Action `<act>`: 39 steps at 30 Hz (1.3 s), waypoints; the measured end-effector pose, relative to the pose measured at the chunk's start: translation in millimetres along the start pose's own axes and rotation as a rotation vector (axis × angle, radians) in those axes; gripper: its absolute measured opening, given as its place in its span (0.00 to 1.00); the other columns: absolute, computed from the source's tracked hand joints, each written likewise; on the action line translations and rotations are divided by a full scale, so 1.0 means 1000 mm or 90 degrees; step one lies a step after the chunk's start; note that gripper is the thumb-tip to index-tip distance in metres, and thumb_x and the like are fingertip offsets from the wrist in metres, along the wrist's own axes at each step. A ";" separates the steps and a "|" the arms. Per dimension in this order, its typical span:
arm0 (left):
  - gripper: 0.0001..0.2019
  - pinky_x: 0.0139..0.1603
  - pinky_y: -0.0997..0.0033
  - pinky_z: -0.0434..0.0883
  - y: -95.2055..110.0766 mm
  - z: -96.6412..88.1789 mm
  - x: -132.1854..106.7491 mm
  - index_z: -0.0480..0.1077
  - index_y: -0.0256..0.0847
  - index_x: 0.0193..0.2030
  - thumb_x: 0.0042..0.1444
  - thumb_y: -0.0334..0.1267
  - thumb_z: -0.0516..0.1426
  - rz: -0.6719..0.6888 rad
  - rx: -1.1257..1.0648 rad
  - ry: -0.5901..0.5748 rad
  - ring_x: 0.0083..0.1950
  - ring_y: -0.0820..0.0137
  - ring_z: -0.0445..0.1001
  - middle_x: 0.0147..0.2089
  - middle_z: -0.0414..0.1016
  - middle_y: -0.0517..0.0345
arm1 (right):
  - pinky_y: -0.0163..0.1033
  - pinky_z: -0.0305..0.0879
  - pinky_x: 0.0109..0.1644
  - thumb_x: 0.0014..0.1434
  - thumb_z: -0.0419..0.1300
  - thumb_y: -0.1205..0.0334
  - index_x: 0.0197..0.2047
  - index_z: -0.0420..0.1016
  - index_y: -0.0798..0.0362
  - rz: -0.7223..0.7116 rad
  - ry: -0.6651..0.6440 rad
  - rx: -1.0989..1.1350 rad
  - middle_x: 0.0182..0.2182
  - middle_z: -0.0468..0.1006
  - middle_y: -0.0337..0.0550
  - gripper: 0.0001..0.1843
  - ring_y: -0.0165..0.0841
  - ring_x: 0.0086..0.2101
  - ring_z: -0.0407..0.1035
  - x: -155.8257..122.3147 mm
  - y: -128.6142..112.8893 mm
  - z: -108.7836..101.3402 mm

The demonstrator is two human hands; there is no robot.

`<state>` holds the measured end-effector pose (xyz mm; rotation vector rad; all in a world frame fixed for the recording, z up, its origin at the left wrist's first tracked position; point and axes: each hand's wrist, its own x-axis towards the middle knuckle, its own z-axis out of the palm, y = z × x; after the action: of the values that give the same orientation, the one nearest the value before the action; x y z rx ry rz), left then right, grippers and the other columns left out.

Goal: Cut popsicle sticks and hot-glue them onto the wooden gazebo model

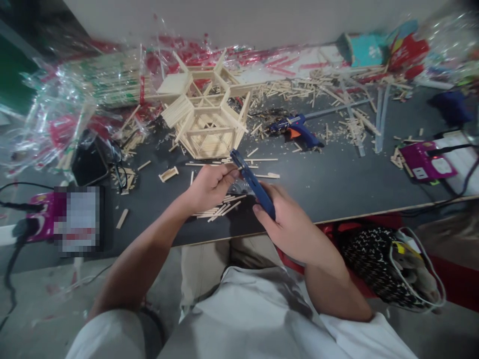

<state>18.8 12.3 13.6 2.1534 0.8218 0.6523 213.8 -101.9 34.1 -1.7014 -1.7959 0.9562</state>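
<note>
My right hand [288, 224] grips a blue-handled cutter [250, 178] whose tip points up and left. My left hand [209, 185] pinches a thin wooden stick right at the cutter's jaws. Both hands hover over the front of the dark table [337, 184]. Beneath them lies a small pile of cut sticks [220, 205]. Behind them stands a hexagonal frame built of wooden sticks [207, 112].
A blue glue gun [297, 130] lies right of the frame among scattered stick offcuts [348, 124]. Clear plastic bags of sticks [101, 80] fill the back left. Purple power strips [426, 160] sit at both table ends. A patterned bag [389, 269] rests below the table's front edge.
</note>
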 end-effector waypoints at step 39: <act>0.14 0.32 0.74 0.67 0.006 0.005 -0.008 0.74 0.39 0.41 0.71 0.37 0.48 0.080 0.183 0.079 0.29 0.69 0.78 0.30 0.79 0.55 | 0.44 0.65 0.41 0.70 0.47 0.33 0.44 0.71 0.52 -0.049 0.128 -0.085 0.37 0.79 0.50 0.30 0.43 0.37 0.74 0.004 0.023 0.017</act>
<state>18.9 0.5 13.6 2.4592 0.8972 0.7781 215.7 -100.6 5.2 -1.7263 -1.8101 0.6225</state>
